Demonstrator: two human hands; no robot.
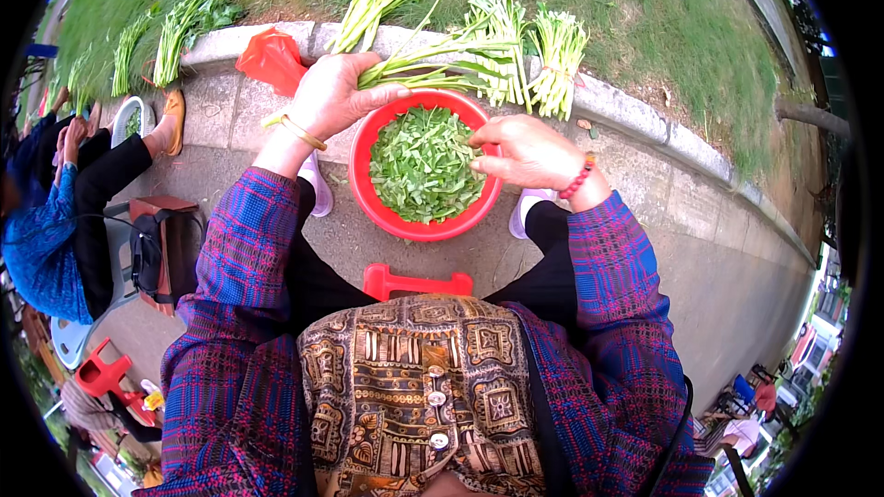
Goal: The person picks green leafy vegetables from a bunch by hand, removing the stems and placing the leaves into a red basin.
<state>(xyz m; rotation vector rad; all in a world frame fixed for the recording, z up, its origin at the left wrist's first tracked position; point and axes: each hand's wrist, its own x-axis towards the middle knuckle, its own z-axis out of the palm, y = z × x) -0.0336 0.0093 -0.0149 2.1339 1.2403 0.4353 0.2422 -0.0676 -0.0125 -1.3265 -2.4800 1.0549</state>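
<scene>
My left hand [336,96] grips a bunch of long green vegetable stems [431,67], whose leafy ends reach right across the far side of a red plastic basin [357,166]. Torn green leaves [425,166] fill much of the basin, which stands on the pavement between my feet. Over the basin's right rim hovers my right hand [532,148], its thumb and forefinger a little apart above the leaves. Whether a scrap of leaf lies between those fingertips is too small to tell.
On the kerb [635,121] lie a leafy bundle [501,41], a tied bundle [556,62] and loose stems [369,3]. A red plastic bag [273,59] is left of them. Close before me is a red stool [418,283]. A seated person [48,241] and brown bag [173,248] are left.
</scene>
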